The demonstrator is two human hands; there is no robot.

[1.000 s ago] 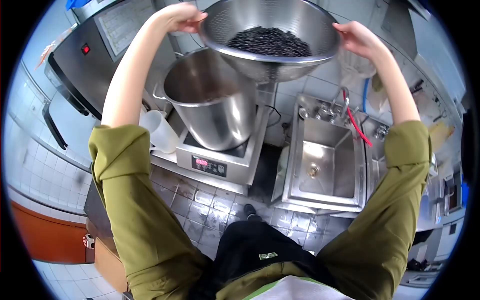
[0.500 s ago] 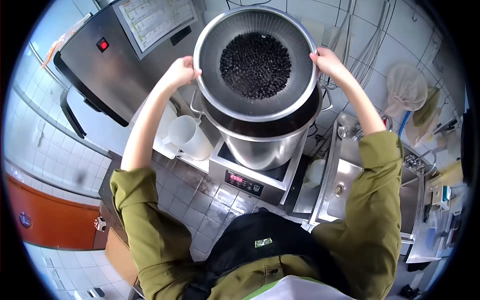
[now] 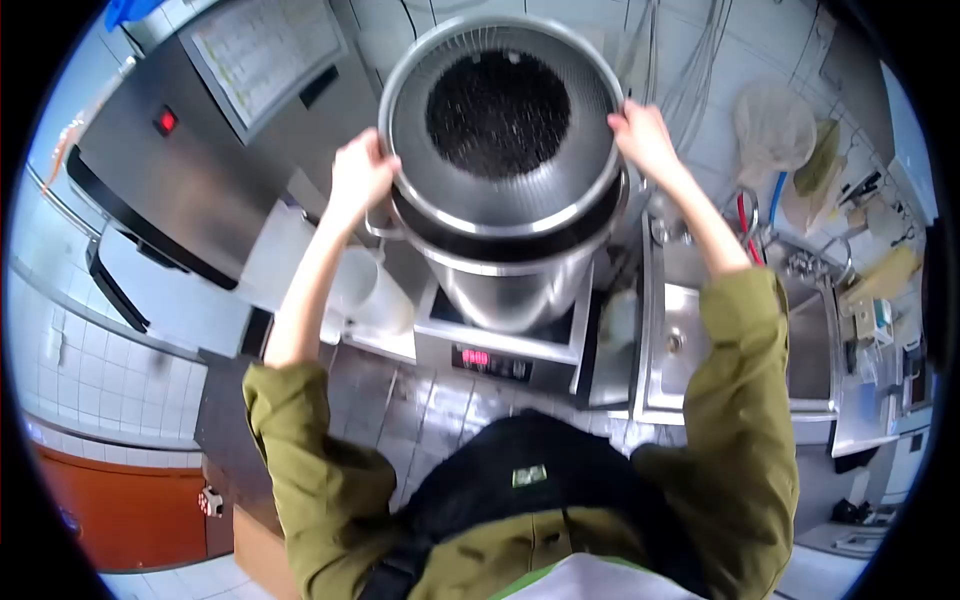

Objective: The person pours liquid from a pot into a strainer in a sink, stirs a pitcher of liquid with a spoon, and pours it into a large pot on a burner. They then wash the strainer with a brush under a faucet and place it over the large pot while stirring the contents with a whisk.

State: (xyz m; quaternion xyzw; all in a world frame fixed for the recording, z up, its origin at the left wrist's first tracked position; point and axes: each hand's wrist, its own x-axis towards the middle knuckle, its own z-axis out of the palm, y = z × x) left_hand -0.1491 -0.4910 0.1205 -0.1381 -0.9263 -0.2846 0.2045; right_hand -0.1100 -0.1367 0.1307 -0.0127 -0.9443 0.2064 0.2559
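Head view, colander (image 3: 565, 175) lowered toward pot (image 3: 510, 290) (nearly seated), left hand (image 3: 360, 175), right hand (image 3: 640, 140), grip clasping rim.

Commercial kitchen, seen from above: a tall steel stockpot (image 3: 505, 290) is stood on a countertop induction cooker (image 3: 495, 352) with a red digital readout, beneath a wide steel colander (image 3: 575, 165). A stainless sink (image 3: 690, 370) is fitted alongside. A large steel-clad appliance (image 3: 190, 190) bearing a posted chart (image 3: 262, 50) is set against white tiled walls (image 3: 60, 330), and the floor (image 3: 440, 410) is laid in grey tile.
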